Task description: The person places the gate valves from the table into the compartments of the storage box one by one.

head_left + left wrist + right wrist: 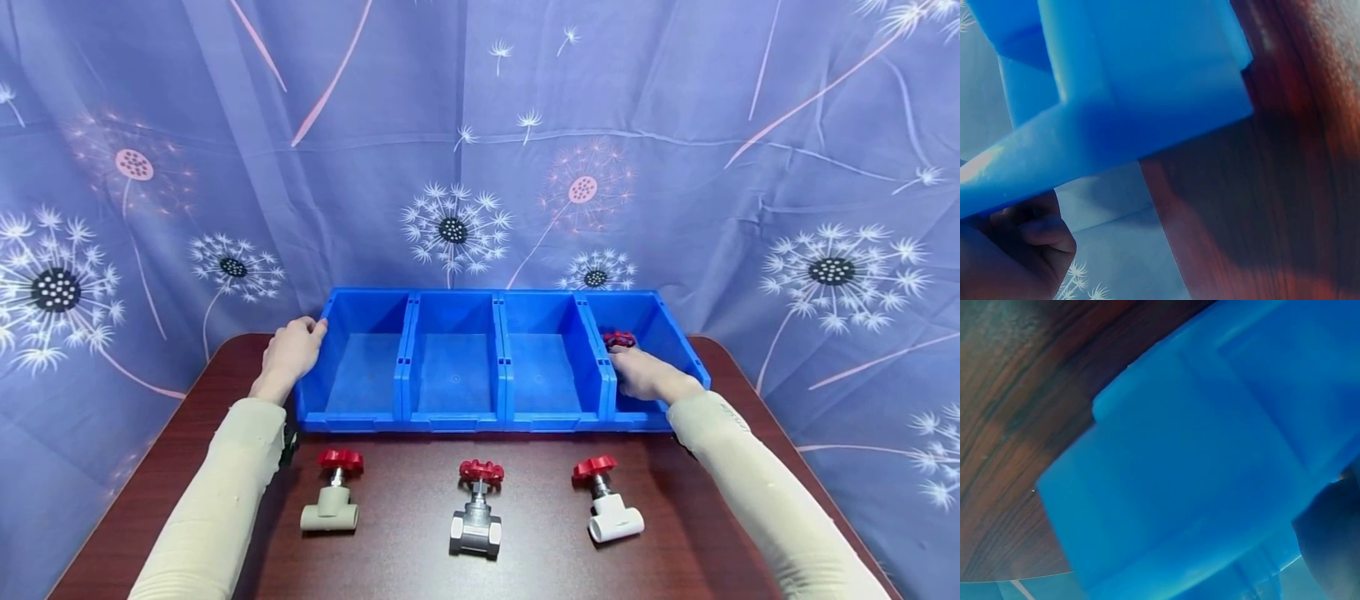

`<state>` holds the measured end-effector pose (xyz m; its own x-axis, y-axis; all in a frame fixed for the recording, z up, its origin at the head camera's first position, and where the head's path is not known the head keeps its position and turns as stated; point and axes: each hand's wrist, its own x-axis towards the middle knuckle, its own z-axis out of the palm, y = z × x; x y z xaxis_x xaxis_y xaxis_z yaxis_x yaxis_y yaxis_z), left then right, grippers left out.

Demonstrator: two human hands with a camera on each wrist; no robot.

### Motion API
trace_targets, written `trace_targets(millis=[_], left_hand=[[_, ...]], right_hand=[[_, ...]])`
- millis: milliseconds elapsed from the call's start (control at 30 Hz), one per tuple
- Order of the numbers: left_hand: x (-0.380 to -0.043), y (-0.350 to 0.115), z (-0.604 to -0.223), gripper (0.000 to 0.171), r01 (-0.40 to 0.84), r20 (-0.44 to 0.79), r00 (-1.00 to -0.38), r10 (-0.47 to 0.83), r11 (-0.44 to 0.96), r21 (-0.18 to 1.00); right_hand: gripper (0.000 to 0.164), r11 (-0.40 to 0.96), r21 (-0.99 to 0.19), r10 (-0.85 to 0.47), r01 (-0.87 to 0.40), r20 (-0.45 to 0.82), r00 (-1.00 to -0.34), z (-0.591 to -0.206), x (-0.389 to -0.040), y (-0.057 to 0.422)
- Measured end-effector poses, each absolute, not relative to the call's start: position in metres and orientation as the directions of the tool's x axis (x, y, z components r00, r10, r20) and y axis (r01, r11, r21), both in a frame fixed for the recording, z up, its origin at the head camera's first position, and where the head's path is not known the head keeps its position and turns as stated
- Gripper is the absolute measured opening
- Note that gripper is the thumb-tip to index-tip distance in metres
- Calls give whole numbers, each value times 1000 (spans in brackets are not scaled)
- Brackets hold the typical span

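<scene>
Blue four-compartment bin (457,424) sits toward the back of the desk (405,558); right hand (647,373) reaches down into its rightmost compartment, just beside a red handwheel (619,339); what lies below that wheel is mostly hidden, and with the fingertips out of sight I cannot tell whether they grip it. Left hand (291,357) is at the bin's left outer wall, fingers curled near the rim; whether they grip or merely rest there, I cannot tell. In front of the bin, on the desk: beige valve (331,504), steel valve (477,517), white valve (613,515); each red-wheeled, well apart, touched by neither hand.

Handling notes, my judgement: the wheeled part is best held by its body, since the wheel may turn under load; the wrist should clear the divider (595,350), lest part or knuckles knock; light steadying at the left wall would serve, as a hard push could slide the bin; fingers should let go only with the weight settled.
</scene>
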<state>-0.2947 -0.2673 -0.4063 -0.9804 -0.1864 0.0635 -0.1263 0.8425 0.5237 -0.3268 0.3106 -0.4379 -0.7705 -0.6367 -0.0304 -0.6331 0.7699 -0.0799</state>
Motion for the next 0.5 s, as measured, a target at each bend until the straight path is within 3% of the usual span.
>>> trace_targets(millis=[500], left_hand=[[-295, -270, -408, 50, -110, 71, -982, -174, 839, 533]], right_hand=[[47, 797, -105, -600, -595, -34, -799, -426, -315, 309]])
